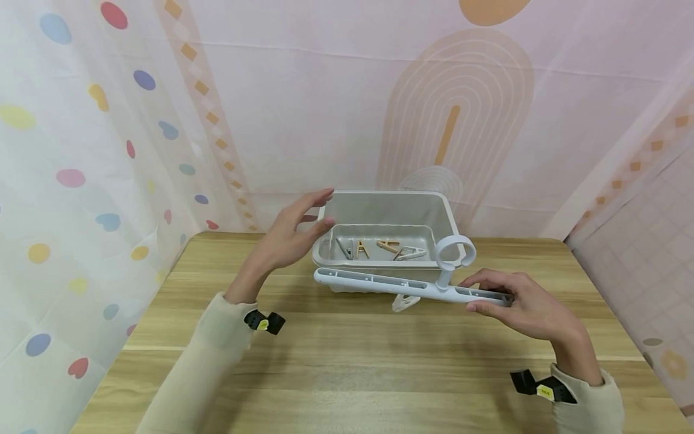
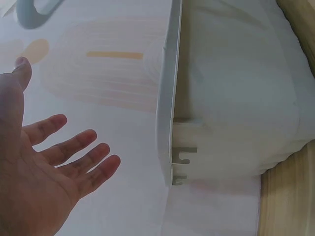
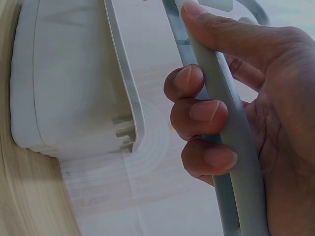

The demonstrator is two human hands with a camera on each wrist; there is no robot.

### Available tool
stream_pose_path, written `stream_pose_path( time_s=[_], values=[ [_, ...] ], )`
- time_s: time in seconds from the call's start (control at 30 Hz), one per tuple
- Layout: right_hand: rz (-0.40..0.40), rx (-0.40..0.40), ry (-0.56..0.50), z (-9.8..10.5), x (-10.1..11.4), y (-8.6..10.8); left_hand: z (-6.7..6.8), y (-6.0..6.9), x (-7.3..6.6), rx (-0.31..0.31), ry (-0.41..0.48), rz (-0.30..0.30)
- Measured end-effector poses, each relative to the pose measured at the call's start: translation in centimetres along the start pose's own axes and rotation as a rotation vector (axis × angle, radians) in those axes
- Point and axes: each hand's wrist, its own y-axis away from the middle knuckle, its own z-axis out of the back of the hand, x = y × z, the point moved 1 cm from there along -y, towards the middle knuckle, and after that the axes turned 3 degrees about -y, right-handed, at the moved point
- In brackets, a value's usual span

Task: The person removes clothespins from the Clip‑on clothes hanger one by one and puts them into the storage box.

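Note:
A pale plastic hanger bar [image 1: 379, 282] with a round open hook [image 1: 444, 274] standing up from it is held in front of a light grey bin [image 1: 379, 263]. My right hand [image 1: 523, 307] grips the bar's right end; in the right wrist view, fingers curl round the bar [image 3: 236, 147] with the thumb along it. My left hand [image 1: 284, 238] is held by the bin's left rim, fingers spread and holding nothing, apart from the bin wall [image 2: 236, 88] in the left wrist view. Inside the bin lie several clothespins [image 1: 362, 249], some tan, some grey or white.
A white clip [image 1: 405, 302] shows just below the bar; whether it hangs or lies on the table cannot be told. The bin stands on a wood-grain table [image 1: 347, 374] near its back edge. Patterned curtains [image 1: 303, 120] close off the back and sides.

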Motion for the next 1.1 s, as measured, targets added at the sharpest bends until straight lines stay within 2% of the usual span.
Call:
stream_pose_path(
  time_s=[0.2,0.33,0.57,0.9,1.1],
  values=[
    [0.004,-0.007,0.006,-0.1,0.0,-0.1,-0.1,1.6,-0.1,-0.008,0.027,-0.02],
    [0.006,-0.017,0.018,-0.1,0.0,-0.1,-0.1,2.8,-0.2,-0.016,0.032,-0.016],
    [-0.011,-0.028,0.025,-0.1,0.3,-0.2,-0.3,4.5,-0.6,-0.031,0.091,-0.005],
    [0.002,-0.05,0.022,-0.3,0.5,-0.4,-1.3,6.4,-0.8,-0.045,0.134,-0.016],
    [0.003,-0.062,0.021,-0.5,0.5,-0.5,-2.0,7.4,-0.4,-0.045,0.178,-0.018]
  ],
)
